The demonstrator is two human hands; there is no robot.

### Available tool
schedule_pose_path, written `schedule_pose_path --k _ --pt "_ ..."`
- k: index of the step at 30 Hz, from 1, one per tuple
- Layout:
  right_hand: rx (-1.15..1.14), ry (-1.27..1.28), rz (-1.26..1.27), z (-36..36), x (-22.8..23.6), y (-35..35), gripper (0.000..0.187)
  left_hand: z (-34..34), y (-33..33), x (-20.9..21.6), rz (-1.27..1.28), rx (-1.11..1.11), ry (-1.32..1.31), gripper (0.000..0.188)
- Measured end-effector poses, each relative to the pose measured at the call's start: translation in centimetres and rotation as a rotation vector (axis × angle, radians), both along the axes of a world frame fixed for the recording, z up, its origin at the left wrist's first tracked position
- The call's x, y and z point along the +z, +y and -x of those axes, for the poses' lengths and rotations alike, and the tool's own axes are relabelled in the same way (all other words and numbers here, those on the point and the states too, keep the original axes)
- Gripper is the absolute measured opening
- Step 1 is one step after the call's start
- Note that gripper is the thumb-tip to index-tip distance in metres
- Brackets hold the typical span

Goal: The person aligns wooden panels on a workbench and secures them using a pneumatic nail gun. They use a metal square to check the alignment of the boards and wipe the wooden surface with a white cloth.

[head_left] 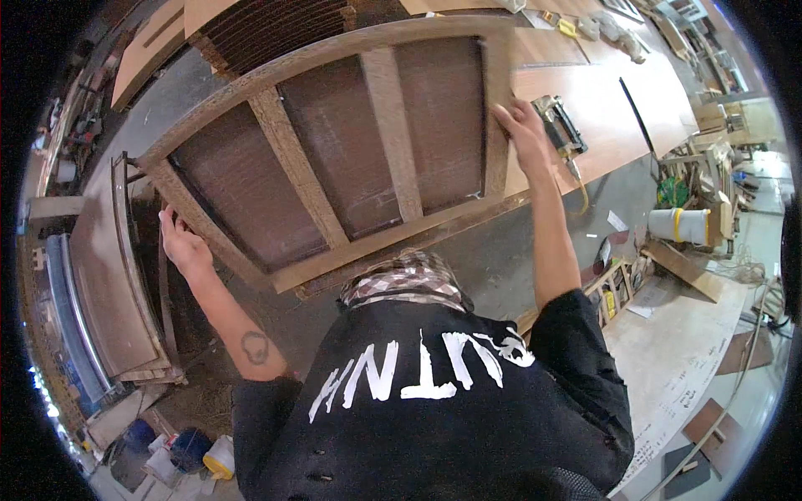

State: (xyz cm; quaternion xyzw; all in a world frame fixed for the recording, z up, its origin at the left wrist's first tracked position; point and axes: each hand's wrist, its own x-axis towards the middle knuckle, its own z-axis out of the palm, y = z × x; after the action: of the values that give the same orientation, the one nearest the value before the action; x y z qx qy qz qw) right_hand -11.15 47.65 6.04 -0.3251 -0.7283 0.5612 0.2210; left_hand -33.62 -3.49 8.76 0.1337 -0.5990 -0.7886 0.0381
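Observation:
A large wooden panel frame (372, 125), with light wood rails and dark brown boards between its slats, spans the view in front of me. My left hand (185, 242) is at its left outer rail, with the fingers partly hidden behind the edge. On the right side, my right hand (526, 132) grips the end rail, thumb on the face and fingers over the outer edge. The panel lies tilted, its right end farther off than its near left corner. A nail gun (561, 129) rests on the workbench (601, 100) just beyond my right hand.
Slatted wooden pieces (284, 37) are stacked behind the panel. Boards (109, 259) stand on a rack at the left. A white bucket (678, 225) and wood offcuts sit at the right, near a pale board (668, 367) with writing. Several buckets (190, 449) stand at the lower left.

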Motion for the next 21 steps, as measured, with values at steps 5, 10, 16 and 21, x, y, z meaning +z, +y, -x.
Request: schedule_pose_path --k 5,10,16,21 --pt "0.082 -0.352 -0.006 8.7 -7.8 -0.2 0.071 4.0 -5.4 -9.9 0.145 0.032 -0.282 0.055" --pt "0.093 -0.423 -0.434 8.2 -12.5 -0.1 0.049 1.8 -4.5 -13.8 0.351 0.053 -0.381 0.071" --pt "-0.066 -0.438 -0.621 -1.2 -6.2 7.6 0.043 -4.3 -0.8 -8.8 0.524 0.113 -0.303 0.078" --pt "0.051 -0.607 -0.75 -7.6 -8.6 16.7 0.047 -10.8 7.9 -8.6 0.537 0.167 -0.139 0.037"
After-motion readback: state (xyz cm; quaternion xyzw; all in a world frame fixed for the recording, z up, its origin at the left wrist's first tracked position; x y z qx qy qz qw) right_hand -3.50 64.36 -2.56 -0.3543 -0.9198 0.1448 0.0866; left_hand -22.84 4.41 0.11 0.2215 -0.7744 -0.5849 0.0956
